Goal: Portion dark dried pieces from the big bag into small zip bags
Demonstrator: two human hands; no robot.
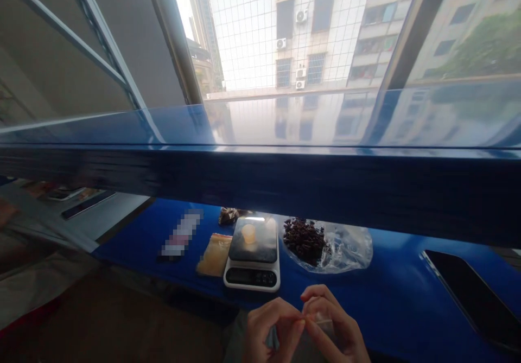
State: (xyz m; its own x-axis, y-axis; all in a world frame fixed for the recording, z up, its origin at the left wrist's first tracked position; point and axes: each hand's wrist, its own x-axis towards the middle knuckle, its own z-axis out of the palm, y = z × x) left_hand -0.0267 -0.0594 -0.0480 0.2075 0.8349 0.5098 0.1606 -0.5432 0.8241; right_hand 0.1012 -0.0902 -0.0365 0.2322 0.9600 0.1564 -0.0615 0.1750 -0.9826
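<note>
Head cam: looked mid-job, small yellowish cup (248, 235) on white boxy scale (252, 266); left hand (261, 322) met right hand (345, 328), fingers pinched together, contents unclear.

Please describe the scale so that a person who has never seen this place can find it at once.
On the blue table, look just beyond the left hand. There the scale stands between a small yellowish bag and a clear bag with dark pieces. Unlike them, it is boxy and white, its dark plate bearing a small pale cup.
</note>
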